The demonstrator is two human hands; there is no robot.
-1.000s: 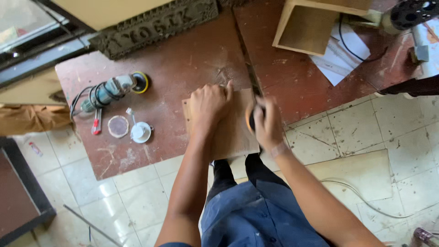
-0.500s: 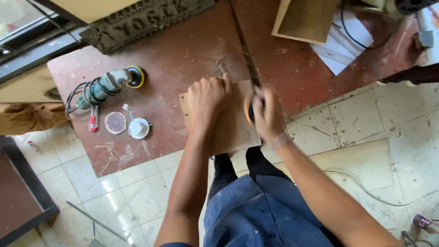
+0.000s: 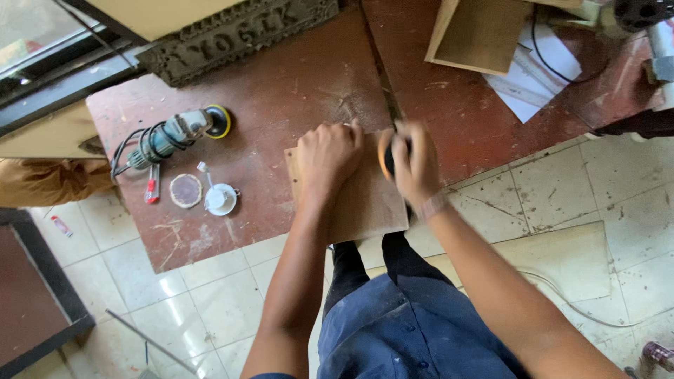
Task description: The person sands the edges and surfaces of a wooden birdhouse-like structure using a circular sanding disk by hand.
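Observation:
A flat brown wooden board (image 3: 368, 203) lies on the reddish workbench (image 3: 281, 98), its near end hanging over the bench edge. My left hand (image 3: 327, 158) presses down flat on the board's far left part. My right hand (image 3: 414, 165) grips a sander with an orange-yellow disc (image 3: 384, 156) at the board's far right edge. Most of the tool is hidden under my fingers.
A grey-green angle grinder (image 3: 172, 137) with coiled cable lies at the bench's left, next to a red knife (image 3: 150, 191), a round sanding disc (image 3: 185, 190) and a white cup (image 3: 220, 199). An open wooden box (image 3: 477, 35) and papers (image 3: 540, 70) sit far right. A carved dark panel (image 3: 239, 35) lies behind.
My right hand with the sander has shifted slightly away from me along the board's right edge. My left hand stays pressed on the board.

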